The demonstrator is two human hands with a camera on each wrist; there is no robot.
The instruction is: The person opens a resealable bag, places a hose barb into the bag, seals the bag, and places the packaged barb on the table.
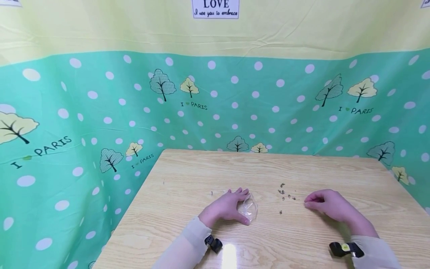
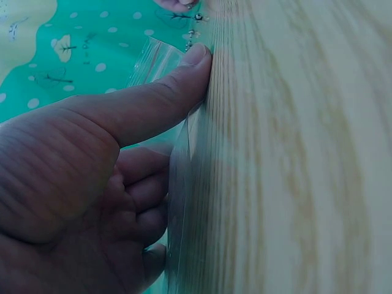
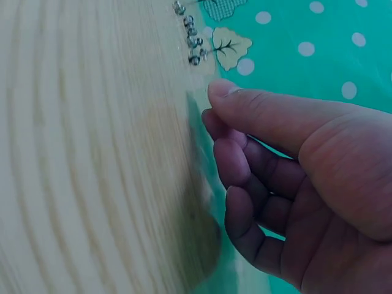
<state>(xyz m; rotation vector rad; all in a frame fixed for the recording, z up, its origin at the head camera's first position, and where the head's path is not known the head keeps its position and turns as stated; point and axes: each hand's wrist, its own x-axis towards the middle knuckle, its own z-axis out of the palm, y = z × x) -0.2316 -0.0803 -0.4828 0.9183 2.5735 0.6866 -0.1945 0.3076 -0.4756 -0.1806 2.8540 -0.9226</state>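
Note:
A clear plastic bag [image 1: 249,209] lies on the table under my left hand [image 1: 230,205]. That hand rests over it with fingers spread and the thumb pressing along its near edge. In the left wrist view the thumb [image 2: 156,101] lies across the transparent bag [image 2: 153,61]. To the right, my right hand [image 1: 330,205] hovers low over the tabletop, its fingers loosely bent and thumb tip close to the index finger. No object shows between those fingertips [image 3: 223,90]. Several tiny dark metallic pieces [image 1: 283,192] lie scattered between the hands, just left of the right hand.
The wooden table [image 1: 188,168] reaches back to a green dotted curtain [image 1: 231,93]. One small piece [image 1: 280,212] lies nearer me than the others. A tiny bit [image 1: 212,193] lies left of the left hand. Black wrist bands [image 1: 213,243] sit on both sleeves.

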